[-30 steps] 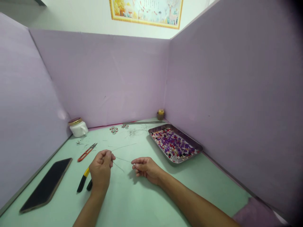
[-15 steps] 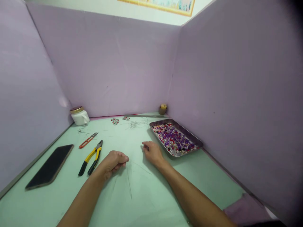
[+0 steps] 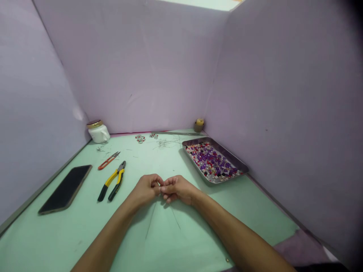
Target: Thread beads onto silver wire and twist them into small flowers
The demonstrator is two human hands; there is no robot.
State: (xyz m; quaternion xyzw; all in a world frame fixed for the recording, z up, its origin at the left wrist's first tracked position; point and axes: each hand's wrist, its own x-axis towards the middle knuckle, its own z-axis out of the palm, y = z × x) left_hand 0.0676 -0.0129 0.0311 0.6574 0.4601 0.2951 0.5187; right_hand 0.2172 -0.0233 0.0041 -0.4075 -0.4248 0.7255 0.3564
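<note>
My left hand [image 3: 149, 189] and my right hand [image 3: 179, 189] meet fingertip to fingertip over the middle of the green table. Both are closed in a pinch. A thin wire [image 3: 176, 219] hangs below the fingers, with another fine line beside it that may be part of it or its shadow. Left finger and thumb grip the wire; what sits between the right fingertips is too small and covered to make out. To the right of my right hand lies a metal tray [image 3: 195, 166] of purple, red, white and black beads [image 3: 211, 160].
Left of my hands lie yellow-black pliers [image 3: 113, 183], orange thread snips [image 3: 108, 161] and a phone [image 3: 66, 189]. A white lidded jar [image 3: 98, 133], beaded pieces [image 3: 140, 139], loose wire bits [image 3: 164, 142], long rods [image 3: 178, 133] and a small pot [image 3: 199, 125] stand or lie behind. Purple panels [image 3: 170, 75] enclose the table.
My right hand has moved left from beside the bead tray to meet my left hand, its fingers now pinched. My left hand has shifted slightly right, still holding the wire. The view has tilted down.
</note>
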